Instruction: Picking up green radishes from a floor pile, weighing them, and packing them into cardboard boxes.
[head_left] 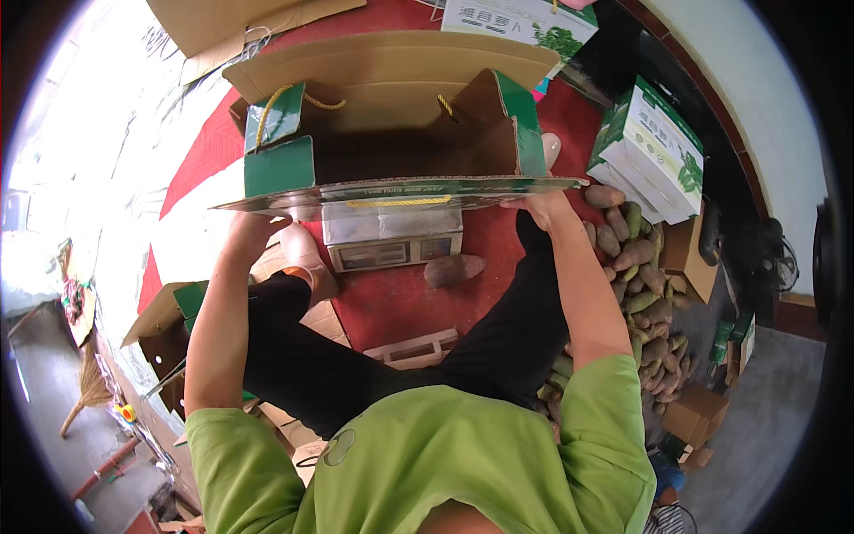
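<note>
An open-topped cardboard carton [409, 153], green at its ends with yellow rope handles, is held upright in front of me. My left hand [258, 224] grips the lower left of its near side, its fingers partly hidden by the board. At the lower right corner, my right hand [541, 209] holds the same carton, fingers under the near flap's edge. The inside looks dark brown, and no contents can be made out. Just below the carton is a white weighing scale [391, 252], its top partly covered. Touching the scale's right front lies one brownish root vegetable [454, 270].
A pile of muddy brown and green roots, like radishes [654, 320], lies by my right leg. White-green cartons [654, 147] stand at the right, another carton [520, 27] behind. An open carton [165, 343] sits at my left, near a broom [89, 387]. Red covering [356, 311] lies underneath.
</note>
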Tool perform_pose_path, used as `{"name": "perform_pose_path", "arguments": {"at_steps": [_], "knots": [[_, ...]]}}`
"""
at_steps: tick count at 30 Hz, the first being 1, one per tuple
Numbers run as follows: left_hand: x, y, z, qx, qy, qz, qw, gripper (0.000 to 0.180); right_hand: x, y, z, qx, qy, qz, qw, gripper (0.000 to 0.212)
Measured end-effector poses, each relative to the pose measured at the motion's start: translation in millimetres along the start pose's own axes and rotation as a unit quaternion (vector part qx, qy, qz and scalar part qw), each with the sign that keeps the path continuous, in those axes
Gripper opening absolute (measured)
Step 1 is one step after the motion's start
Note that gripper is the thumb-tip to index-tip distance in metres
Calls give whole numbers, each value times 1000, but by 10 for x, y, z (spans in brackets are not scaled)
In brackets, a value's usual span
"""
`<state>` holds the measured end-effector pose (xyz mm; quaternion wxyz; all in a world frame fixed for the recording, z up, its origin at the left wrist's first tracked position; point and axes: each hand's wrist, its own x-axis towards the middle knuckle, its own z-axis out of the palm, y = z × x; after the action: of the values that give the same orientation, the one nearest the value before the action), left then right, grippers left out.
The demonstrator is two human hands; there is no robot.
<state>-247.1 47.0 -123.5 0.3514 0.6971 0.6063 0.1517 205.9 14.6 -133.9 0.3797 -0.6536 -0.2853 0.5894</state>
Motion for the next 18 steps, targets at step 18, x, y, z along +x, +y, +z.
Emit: {"name": "perform_pose_path", "arguments": {"at_steps": [18], "knots": [[170, 278, -292, -193, 152, -138, 960, 35, 68, 4, -55, -132, 77, -110, 982, 28]]}}
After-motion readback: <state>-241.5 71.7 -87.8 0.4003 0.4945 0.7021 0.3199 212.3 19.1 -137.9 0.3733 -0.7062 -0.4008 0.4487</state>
